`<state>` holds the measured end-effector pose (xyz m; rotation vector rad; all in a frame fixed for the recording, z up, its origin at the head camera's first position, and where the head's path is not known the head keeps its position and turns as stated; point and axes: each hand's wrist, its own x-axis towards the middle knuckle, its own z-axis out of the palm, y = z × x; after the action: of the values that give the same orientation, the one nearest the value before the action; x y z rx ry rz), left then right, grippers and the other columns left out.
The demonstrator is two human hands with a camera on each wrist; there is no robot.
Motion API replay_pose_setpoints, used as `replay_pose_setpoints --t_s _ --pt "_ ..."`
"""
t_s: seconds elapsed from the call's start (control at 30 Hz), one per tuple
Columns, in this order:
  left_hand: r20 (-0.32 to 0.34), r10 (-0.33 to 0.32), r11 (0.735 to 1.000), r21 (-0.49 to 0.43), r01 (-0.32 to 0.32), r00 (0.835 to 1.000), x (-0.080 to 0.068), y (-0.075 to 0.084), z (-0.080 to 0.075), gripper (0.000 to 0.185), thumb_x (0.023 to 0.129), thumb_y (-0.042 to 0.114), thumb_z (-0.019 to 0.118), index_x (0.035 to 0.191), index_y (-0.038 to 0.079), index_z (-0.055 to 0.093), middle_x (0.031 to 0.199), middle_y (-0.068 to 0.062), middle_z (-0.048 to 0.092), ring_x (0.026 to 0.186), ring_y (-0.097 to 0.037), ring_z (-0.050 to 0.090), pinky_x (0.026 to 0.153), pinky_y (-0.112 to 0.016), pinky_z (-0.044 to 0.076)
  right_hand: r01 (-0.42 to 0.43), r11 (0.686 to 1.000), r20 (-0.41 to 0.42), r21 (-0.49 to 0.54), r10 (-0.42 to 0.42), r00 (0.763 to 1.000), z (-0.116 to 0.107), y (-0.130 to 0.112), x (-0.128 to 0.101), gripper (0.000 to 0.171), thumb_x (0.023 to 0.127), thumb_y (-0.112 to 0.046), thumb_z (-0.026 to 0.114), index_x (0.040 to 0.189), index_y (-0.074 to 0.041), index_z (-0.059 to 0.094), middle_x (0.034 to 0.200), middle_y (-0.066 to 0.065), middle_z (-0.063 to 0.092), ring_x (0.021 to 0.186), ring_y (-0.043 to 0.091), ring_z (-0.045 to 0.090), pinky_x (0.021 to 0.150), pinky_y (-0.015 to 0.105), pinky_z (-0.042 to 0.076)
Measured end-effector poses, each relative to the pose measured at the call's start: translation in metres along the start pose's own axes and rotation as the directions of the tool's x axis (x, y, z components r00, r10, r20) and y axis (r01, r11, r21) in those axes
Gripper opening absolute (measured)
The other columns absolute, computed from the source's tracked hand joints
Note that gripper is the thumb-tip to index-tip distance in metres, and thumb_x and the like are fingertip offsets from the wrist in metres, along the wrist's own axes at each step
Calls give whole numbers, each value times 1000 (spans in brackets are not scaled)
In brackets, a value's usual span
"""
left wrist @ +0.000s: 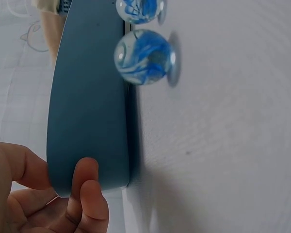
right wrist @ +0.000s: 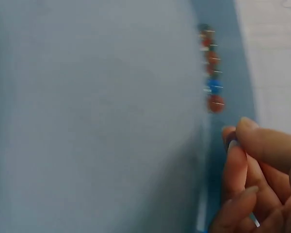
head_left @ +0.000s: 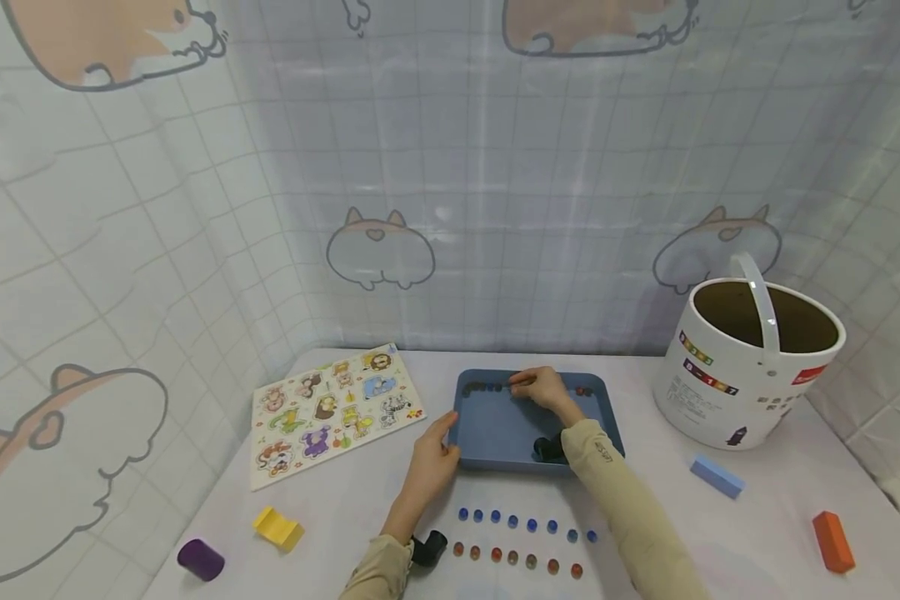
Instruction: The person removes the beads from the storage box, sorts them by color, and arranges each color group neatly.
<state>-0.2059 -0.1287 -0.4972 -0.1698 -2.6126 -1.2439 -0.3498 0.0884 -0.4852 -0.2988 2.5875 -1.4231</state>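
Observation:
A blue-grey tray [head_left: 495,429] lies on the white table, with marbles along its far wall. My left hand [head_left: 431,457] grips the tray's near left corner, its fingers bent round the edge in the left wrist view. Over the far side of the tray, my right hand [head_left: 543,388] pinches a small dark marble [right wrist: 231,138] between thumb and fingertips. Much of that marble is hidden by the fingers. Beside it in the right wrist view, a line of red, blue and dark marbles [right wrist: 215,103] runs along the tray wall.
Near the tray stand a row of blue marbles [head_left: 532,525] and a row of reddish-brown marbles [head_left: 497,554]. An animal puzzle board [head_left: 330,408], a yellow block [head_left: 278,529] and a purple cylinder [head_left: 201,559] lie left. Right are a white bucket [head_left: 708,392], blue block [head_left: 717,477] and orange block [head_left: 833,542].

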Motion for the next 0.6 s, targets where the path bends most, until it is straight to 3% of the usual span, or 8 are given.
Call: replay_pose_setpoints --t_s 0.1,0.17,0.33,0.43,0.6 --pt "0 -1 1000 -1 1 1000 0 0 0 57 78 -6 53 134 -6 52 140 -23 52 53 -2 35 52 -16 39 0 998 62 69 -4 998 -15 -4 -7 34 92 -19 64 122 -5 66 119 14 69 105 28 65 88 40 52" --pt "-2 0 1000 0 0 1000 0 0 -1 56 78 -6 52 134 -6 52 140 -23 52 53 -2 35 53 -16 39 -10 992 97 127 -3 995 -25 -7 -12 38 94 -23 62 127 -6 63 124 14 66 108 30 60 87 39 49" --pt "0 0 1000 -8 0 1000 0 2 -3 56 78 -6 52 134 -7 51 140 -24 52 52 -1 34 52 -16 39 -6 973 122 233 -23 992 -49 -10 -25 43 95 -31 59 130 -6 61 116 7 71 82 23 49 71 35 37" --pt "3 0 1000 -12 0 1000 0 3 -3 56 78 -5 51 134 -7 51 140 -24 52 51 -1 33 51 -16 38 0 966 102 260 -27 994 -60 -8 -33 45 95 -36 58 128 -6 62 106 -3 72 75 16 45 72 34 38" --pt "6 -3 1000 -12 3 1000 -1 3 -2 56 79 -6 51 135 -7 51 141 -24 51 49 -1 32 50 -17 37 5 947 86 321 -35 996 -74 -1 -56 50 95 -36 58 130 -2 59 104 -8 72 71 6 44 82 36 39"
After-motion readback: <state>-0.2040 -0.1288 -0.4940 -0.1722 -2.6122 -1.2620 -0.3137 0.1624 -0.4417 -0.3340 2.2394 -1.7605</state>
